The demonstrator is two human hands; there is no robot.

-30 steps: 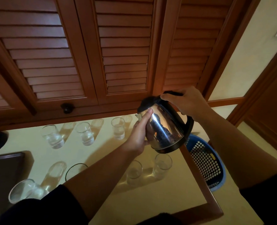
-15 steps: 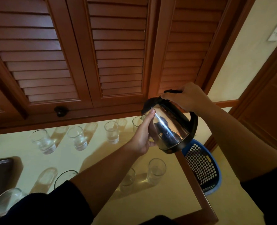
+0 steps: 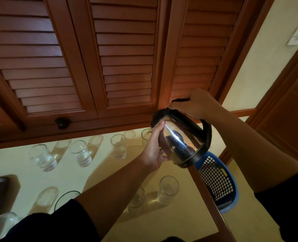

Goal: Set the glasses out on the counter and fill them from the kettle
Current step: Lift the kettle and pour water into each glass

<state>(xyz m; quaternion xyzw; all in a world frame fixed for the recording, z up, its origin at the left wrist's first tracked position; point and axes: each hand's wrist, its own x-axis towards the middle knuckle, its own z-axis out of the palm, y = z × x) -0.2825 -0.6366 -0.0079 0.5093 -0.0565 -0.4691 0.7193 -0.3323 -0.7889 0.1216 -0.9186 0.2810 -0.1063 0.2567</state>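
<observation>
Head view: we tip kettle [image 3: 181, 142] toward far glass [image 3: 144, 135].
Right grip [image 3: 195, 104]: curled round the handle [image 3: 208, 135], carrying weight.
Left grip [image 3: 155, 147]: straight fingers [image 3: 157, 130] steady its side.

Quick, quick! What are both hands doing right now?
Left hand: open, fingers flat against the kettle, steadying it.
Right hand: closed round the kettle's black handle, holding it tilted.

Left hand [image 3: 154, 151] flat (right hand [image 3: 195, 103] clenched)
</observation>
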